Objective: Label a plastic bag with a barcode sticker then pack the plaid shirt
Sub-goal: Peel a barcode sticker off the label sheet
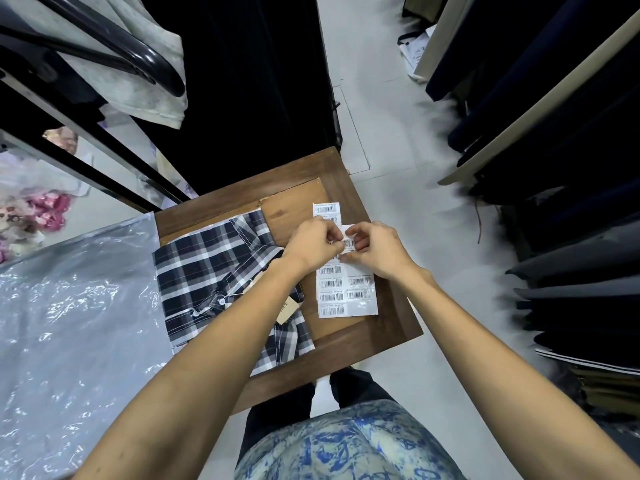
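Nearest the camera, at 6 o'clock, the person's blue-patterned top [349,441] fills the bottom edge, with both bare forearms reaching up toward the centre. At 8 o'clock a clear plastic bag [72,323] lies flat and crinkled, its right edge beside the wooden table [349,178]. On the table's left half rests the folded plaid shirt [204,268], dark with white checks, a tan price tag [286,311] on it, partly under the left forearm. Just right of the shirt lies a white sheet of barcode stickers [346,292], printed in two columns, running toward 12 o'clock.

Above the middle of that sheet the two hands meet. The left hand [313,245] has its fingers curled and pinched on the left end of a single barcode sticker [349,243]; the right hand [375,249] pinches the sticker's right end, thumb and fingers closed on it. The sticker sits between them, at the sheet's level or just over it; which cannot be told.

Farther off, at 12 o'clock, dark fabric [256,84] hangs behind the table, and at 2 o'clock stacked dark garments [554,98] line shelves beside the pale floor [388,109].
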